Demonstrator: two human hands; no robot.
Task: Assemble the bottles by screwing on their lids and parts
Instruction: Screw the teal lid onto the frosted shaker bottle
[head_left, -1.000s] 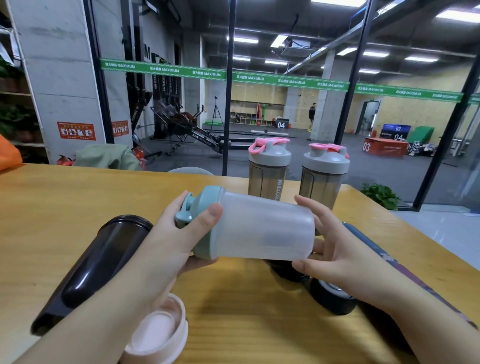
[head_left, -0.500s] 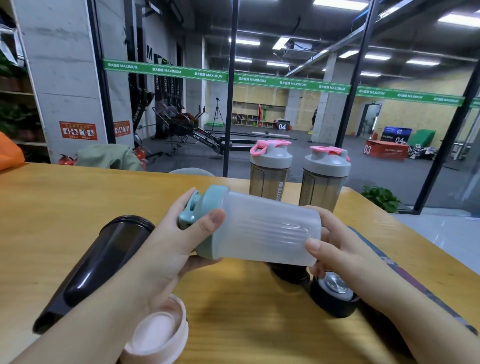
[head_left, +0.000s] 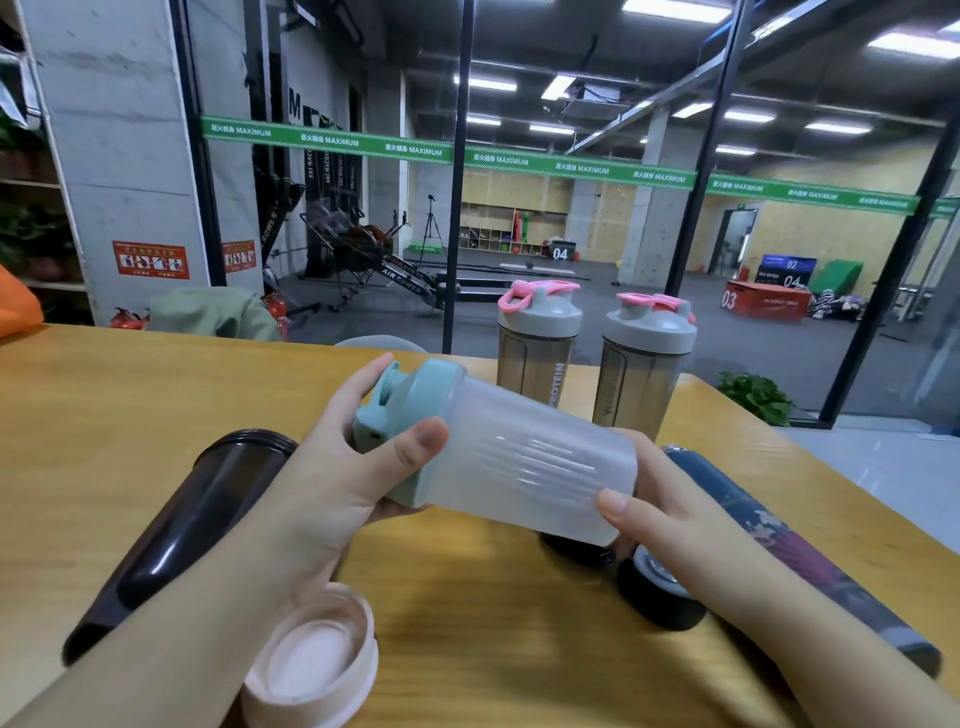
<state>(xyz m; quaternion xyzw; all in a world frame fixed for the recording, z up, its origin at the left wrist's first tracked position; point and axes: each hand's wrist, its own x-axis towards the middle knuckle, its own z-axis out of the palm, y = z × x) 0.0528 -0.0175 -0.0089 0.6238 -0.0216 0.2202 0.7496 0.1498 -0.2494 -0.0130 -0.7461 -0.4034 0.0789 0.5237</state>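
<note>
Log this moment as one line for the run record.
left hand: grips teal lid | right hand: holds frosted bottle base | bottle: sideways above table | done: two grey bottles upright | loose: pink lid

Items I log on the wooden tabletop (head_left: 104, 405): two grey-lidded shaker bottles (head_left: 537, 348) upright at the far edge; dark bottle (head_left: 176, 530) lying left; pink lid (head_left: 317, 660) near; black caps (head_left: 660, 597); patterned flask (head_left: 800, 551) lying right.
</note>
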